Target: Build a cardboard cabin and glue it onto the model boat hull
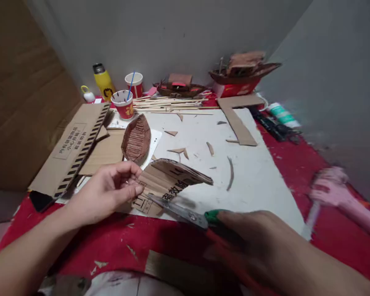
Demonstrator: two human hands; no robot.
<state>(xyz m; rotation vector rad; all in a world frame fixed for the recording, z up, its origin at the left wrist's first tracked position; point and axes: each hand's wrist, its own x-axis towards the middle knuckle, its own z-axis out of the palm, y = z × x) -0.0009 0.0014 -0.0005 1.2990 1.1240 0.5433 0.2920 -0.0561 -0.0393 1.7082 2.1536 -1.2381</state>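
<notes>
My left hand [114, 189] pinches the left edge of a printed piece of corrugated cardboard [160, 181], which has a curved upper layer and black lettering. In my right hand [253, 234] is a pair of scissors [188, 213] with green and red on the handles. The blades reach left across the lower part of the cardboard, close to my left fingertips. Whether they are parted is hard to make out. Just beyond my left hand lies a small brown boat hull [137, 139] with a ribbed floor. Cardboard offcuts [179, 152] are scattered past the held piece.
A folded carton [74, 144] lies at left, near a yellow bottle [103, 82] and two paper cups [123, 105]. Thin wooden sticks [172, 102] and two model boats [246, 68] line the back. At right are an L-shaped cardboard strip [239, 123] and a pink glue gun [336, 191].
</notes>
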